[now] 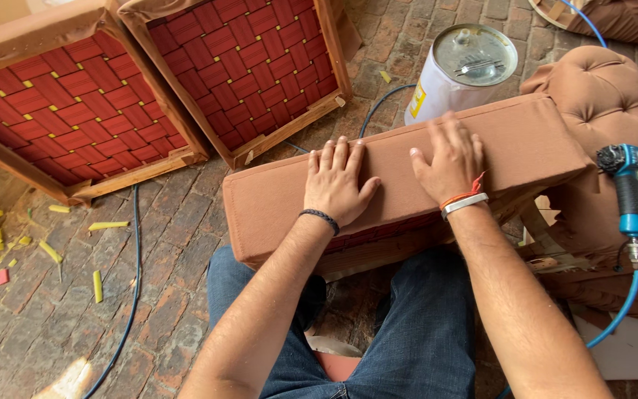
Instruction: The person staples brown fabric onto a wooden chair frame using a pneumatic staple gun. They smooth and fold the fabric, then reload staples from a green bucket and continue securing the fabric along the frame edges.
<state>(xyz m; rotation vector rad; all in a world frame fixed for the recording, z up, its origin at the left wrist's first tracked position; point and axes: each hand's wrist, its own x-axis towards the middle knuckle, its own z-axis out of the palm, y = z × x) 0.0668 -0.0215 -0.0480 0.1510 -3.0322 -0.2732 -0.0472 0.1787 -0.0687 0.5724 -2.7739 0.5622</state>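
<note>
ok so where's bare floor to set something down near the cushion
Bare brick floor lies left of the brown cushion, below the webbed frames. Right is crowded: tufted piece, blue nail gun. Both hands lie flat on the cushion.

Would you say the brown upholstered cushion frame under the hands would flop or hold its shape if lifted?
The cushion frame probably stays rigid: wood and red webbing show beneath. Its fabric looks matte, so likely grippy under the left hand and right hand. Long and boxy, it seems unlikely to roll.
</note>
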